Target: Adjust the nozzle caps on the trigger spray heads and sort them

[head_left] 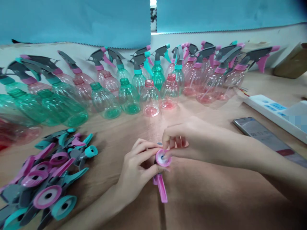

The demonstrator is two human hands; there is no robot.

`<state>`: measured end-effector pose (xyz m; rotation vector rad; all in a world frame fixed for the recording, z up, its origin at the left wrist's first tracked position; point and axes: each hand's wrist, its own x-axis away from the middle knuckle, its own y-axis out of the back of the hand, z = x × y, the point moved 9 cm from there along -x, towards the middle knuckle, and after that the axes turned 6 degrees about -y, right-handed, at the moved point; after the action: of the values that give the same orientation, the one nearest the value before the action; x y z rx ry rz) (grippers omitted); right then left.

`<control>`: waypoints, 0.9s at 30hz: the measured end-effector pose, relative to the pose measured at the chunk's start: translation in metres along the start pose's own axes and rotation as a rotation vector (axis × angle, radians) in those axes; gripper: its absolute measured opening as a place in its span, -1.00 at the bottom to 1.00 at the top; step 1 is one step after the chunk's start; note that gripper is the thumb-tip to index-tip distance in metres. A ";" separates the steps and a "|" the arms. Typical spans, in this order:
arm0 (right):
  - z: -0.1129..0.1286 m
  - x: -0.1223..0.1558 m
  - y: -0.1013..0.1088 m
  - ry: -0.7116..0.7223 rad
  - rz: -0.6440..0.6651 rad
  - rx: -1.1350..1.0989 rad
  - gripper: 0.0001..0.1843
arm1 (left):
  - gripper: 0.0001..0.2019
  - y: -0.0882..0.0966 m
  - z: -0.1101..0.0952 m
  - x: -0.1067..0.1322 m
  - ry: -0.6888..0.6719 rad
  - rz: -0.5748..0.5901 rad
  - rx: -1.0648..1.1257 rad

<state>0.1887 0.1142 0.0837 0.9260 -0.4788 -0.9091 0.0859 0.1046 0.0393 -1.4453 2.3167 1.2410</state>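
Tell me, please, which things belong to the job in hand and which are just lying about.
Likely job:
- pink spray head in the left hand
- spray head pile
- open bottles
- bottles with heads

Apparently lying about:
- phone
- power strip
- brownish box

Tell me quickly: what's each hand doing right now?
Left hand: closed, holding a spray head with a pink collar.
Right hand: partly closed, at the collar; whether it grips anything cannot be told.

Between the hands sits a spray head, pink collar facing up, trigger toward the wearer, body seemingly dark.
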 end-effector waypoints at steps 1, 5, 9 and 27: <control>0.000 0.001 -0.001 -0.005 0.009 0.012 -0.88 | -0.80 0.002 -0.001 0.000 -0.005 -0.024 -0.016; 0.008 0.006 -0.008 -0.025 0.005 0.093 -0.75 | -0.81 0.011 -0.011 0.003 -0.077 -0.118 -0.089; 0.018 0.016 -0.016 -0.054 -0.002 0.208 -0.66 | -0.87 0.015 -0.021 0.005 -0.141 -0.169 -0.144; 0.007 0.003 -0.019 -0.021 0.195 -0.215 -0.73 | -0.87 0.016 0.007 0.011 0.124 -0.172 -0.083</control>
<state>0.1768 0.1029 0.0709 0.6624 -0.4703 -0.7760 0.0652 0.1053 0.0388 -1.7548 2.1822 1.2459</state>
